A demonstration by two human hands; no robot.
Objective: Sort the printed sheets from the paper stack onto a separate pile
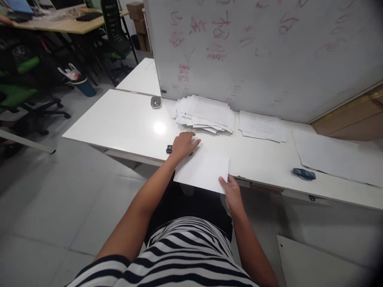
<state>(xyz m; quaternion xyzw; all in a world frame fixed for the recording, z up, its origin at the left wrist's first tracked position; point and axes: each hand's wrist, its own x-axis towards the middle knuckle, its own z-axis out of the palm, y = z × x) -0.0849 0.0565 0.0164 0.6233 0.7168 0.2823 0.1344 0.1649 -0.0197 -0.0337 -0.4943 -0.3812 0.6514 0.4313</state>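
My right hand pinches the right edge of a stack or sheet of white paper, thumb on top. The paper reaches over the table's front edge toward my body. My left hand is palm down at the paper's upper left corner, its thumb and fingers apart. Beneath it lies a black object, perhaps a stapler; most of it is hidden by the hand, and I cannot tell whether the palm touches it.
On the white table are a thick paper pile, a thinner pile, large sheets, a dark crumpled item and a small grey case. A whiteboard stands behind; a cardboard box is at right.
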